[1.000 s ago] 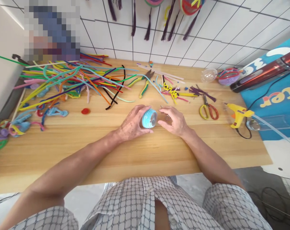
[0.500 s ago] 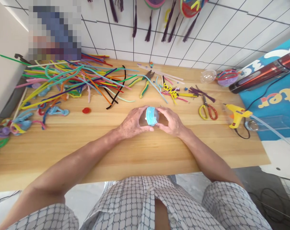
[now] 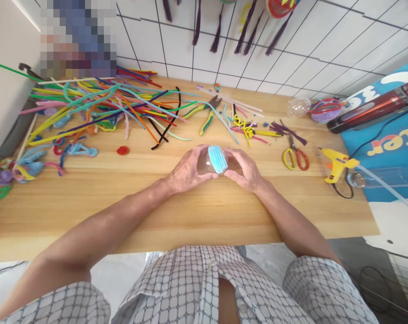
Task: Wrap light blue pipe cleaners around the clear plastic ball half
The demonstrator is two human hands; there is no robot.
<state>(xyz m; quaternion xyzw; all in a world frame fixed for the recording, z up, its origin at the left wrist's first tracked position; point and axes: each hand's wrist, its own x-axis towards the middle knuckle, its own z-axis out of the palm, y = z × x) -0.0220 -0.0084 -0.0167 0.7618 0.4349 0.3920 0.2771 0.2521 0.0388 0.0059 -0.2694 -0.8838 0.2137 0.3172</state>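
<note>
Between my two hands is a clear plastic ball (image 3: 217, 159) with a band of light-blue pipe cleaner wound around its middle. My left hand (image 3: 189, 169) holds it from the left, fingers behind and thumb along the near side. From the right, the fingertips and thumb of my right hand (image 3: 244, 170) grip it too. The band is tilted, and the ball's clear wall shows at its left side. Beyond the hands lie pliers (image 3: 208, 118) with green-yellow handles. Scissors (image 3: 294, 155) with one yellow and one red handle rest to the right.
Many coloured pipe cleaners (image 3: 99, 105) are heaped at the back left. A red disc (image 3: 123, 150) lies nearer. On the right are a yellow glue gun (image 3: 337, 164), a clear ball (image 3: 298, 107), a wrapped ball (image 3: 325, 110) and a red thermos (image 3: 375, 105). Purple tassels (image 3: 217, 32) hang at the back wall.
The ball has turned in my hands, so its blue band now leans and more clear wall shows at the left. Both hands keep their hold. The view has shifted slightly.
</note>
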